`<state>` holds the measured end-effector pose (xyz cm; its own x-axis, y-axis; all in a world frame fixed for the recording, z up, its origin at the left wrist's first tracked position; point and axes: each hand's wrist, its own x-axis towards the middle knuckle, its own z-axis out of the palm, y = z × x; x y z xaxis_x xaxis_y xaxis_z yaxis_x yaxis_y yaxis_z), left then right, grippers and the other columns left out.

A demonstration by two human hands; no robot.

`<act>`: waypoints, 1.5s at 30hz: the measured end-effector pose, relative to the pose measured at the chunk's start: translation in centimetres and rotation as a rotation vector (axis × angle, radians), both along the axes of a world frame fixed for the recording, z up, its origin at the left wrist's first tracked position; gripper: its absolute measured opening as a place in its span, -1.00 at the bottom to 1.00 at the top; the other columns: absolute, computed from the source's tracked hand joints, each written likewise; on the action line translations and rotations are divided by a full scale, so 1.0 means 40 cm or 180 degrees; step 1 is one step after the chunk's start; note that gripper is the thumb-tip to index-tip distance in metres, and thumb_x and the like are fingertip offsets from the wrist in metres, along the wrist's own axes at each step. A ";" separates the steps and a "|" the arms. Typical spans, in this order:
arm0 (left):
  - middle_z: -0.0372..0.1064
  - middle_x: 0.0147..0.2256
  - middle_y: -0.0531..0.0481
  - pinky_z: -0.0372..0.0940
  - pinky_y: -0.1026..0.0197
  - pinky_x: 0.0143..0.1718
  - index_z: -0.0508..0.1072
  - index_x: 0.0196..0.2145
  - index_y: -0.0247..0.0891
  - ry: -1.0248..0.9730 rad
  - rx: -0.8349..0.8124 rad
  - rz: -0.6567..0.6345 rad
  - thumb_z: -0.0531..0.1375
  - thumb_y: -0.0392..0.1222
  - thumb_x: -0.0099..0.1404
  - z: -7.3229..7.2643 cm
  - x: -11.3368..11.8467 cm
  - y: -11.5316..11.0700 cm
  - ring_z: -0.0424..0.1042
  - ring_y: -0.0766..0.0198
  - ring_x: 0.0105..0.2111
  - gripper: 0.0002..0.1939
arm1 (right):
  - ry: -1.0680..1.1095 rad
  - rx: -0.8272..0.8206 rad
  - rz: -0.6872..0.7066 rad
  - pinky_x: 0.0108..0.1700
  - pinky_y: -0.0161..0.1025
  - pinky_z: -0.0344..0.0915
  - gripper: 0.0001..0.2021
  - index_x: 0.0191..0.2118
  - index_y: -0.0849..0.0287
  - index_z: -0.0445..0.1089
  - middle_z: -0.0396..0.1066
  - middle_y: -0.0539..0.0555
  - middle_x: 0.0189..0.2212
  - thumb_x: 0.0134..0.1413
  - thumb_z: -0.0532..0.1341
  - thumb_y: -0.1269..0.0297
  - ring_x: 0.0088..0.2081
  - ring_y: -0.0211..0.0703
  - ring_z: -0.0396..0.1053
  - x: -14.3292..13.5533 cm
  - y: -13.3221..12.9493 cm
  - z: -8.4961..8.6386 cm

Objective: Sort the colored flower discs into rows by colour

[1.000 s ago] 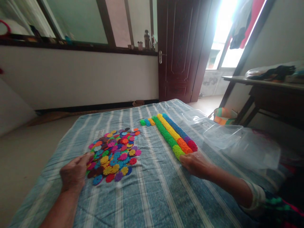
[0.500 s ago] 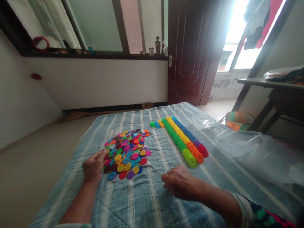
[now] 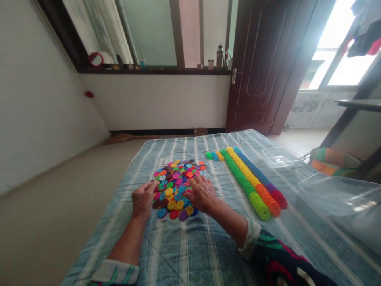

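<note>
Head view: discs (image 3: 169, 192) lie beside left fingers (image 3: 150, 186), bunched together, and under right fingers (image 3: 200, 184), apart

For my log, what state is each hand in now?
Left hand: closed at the pile of multicoloured round plastic discs; hold cannot be told.
Right hand: partly open over the pile; hold cannot be told.

One head-worn camera is looking forward and down from close above the striped cloth (image 3: 184, 246), facing a wall (image 3: 166, 99) and dark door (image 3: 258, 79).
</note>
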<state>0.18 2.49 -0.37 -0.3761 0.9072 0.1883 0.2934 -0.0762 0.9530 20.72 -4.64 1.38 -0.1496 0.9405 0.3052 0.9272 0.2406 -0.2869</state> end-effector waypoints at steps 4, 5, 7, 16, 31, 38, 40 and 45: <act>0.42 -0.54 0.07 0.25 0.30 -0.45 0.54 -0.46 -0.31 -0.0008 -0.0054 0.0000 0.24 -0.01 -0.10 -0.003 0.001 0.004 0.38 0.26 -0.46 -0.69 | 0.0169 0.0016 -0.0083 -0.08 0.00 0.15 -0.63 -0.06 0.08 0.32 0.29 0.16 -0.08 0.13 0.10 -0.04 -0.03 0.07 0.19 -0.024 0.014 -0.050; 0.43 -0.54 0.07 0.26 0.30 -0.44 0.54 -0.45 -0.31 -0.0023 -0.0059 0.0001 0.24 0.00 -0.10 -0.003 0.002 0.005 0.38 0.25 -0.45 -0.68 | 0.0193 0.0062 -0.0062 -0.07 0.00 0.14 -0.63 -0.06 0.07 0.31 0.28 0.15 -0.07 0.13 0.10 -0.04 -0.03 0.06 0.19 -0.029 0.013 -0.060; 0.43 -0.52 0.06 0.28 0.29 -0.41 0.55 -0.43 -0.32 -0.0074 -0.0059 -0.0003 0.25 0.01 -0.10 -0.004 0.004 0.006 0.39 0.25 -0.43 -0.65 | 0.0249 0.0167 -0.0007 -0.04 -0.01 0.12 -0.65 -0.07 0.05 0.32 0.26 0.14 -0.06 0.13 0.10 -0.03 -0.01 0.04 0.17 -0.036 0.011 -0.075; 0.47 -0.48 0.01 0.32 0.26 -0.41 0.56 -0.42 -0.32 -0.0090 -0.0035 0.0085 0.26 -0.03 -0.11 -0.003 0.011 0.005 0.42 0.21 -0.42 -0.67 | 0.0428 0.0341 0.0397 -0.01 -0.10 0.14 -0.72 -0.09 0.04 0.34 0.25 0.08 -0.07 0.09 0.20 0.09 0.01 -0.04 0.15 -0.030 -0.002 -0.081; 0.43 -0.55 0.07 0.25 0.32 -0.41 0.56 -0.46 -0.32 0.0024 0.0008 0.0035 0.22 -0.05 -0.03 -0.009 0.011 -0.017 0.36 0.29 -0.46 -0.73 | 0.0953 0.0633 0.0951 -0.05 -0.20 0.24 -0.90 -0.29 0.14 0.44 0.40 0.10 -0.23 0.09 0.18 0.39 -0.09 -0.12 0.30 -0.010 -0.003 -0.115; 0.46 -0.50 0.06 0.27 0.32 -0.37 0.56 -0.46 -0.31 0.0072 -0.0020 -0.0042 0.19 -0.06 -0.03 -0.012 0.012 -0.020 0.39 0.27 -0.41 -0.73 | 0.1512 0.0698 0.0828 -0.10 -0.27 0.27 -0.86 -0.33 0.13 0.45 0.44 0.08 -0.24 0.11 0.13 0.41 -0.17 -0.17 0.36 0.004 0.005 -0.123; 0.47 -0.49 0.05 0.28 0.30 -0.36 0.56 -0.45 -0.31 0.0084 -0.0033 -0.0064 0.19 -0.05 -0.03 -0.015 0.010 -0.019 0.40 0.25 -0.40 -0.72 | 0.1608 0.0636 0.0547 -0.11 -0.25 0.27 -0.87 -0.34 0.13 0.45 0.45 0.07 -0.26 0.09 0.14 0.41 -0.19 -0.16 0.36 0.017 0.014 -0.123; 0.47 -0.48 0.03 0.30 0.26 -0.32 0.55 -0.43 -0.31 0.0272 -0.0014 -0.0138 0.16 0.00 0.01 -0.019 0.008 -0.018 0.42 0.21 -0.37 -0.68 | 0.1638 0.0458 0.0219 -0.08 -0.19 0.25 -0.86 -0.32 0.13 0.47 0.44 0.09 -0.24 0.05 0.16 0.40 -0.17 -0.12 0.35 0.039 0.028 -0.132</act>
<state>0.50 1.76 -1.13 -0.3192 0.9232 0.2140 0.3703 -0.0863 0.9249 22.26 -3.52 -3.89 -0.0066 0.8771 0.4803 0.6561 0.3662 -0.6598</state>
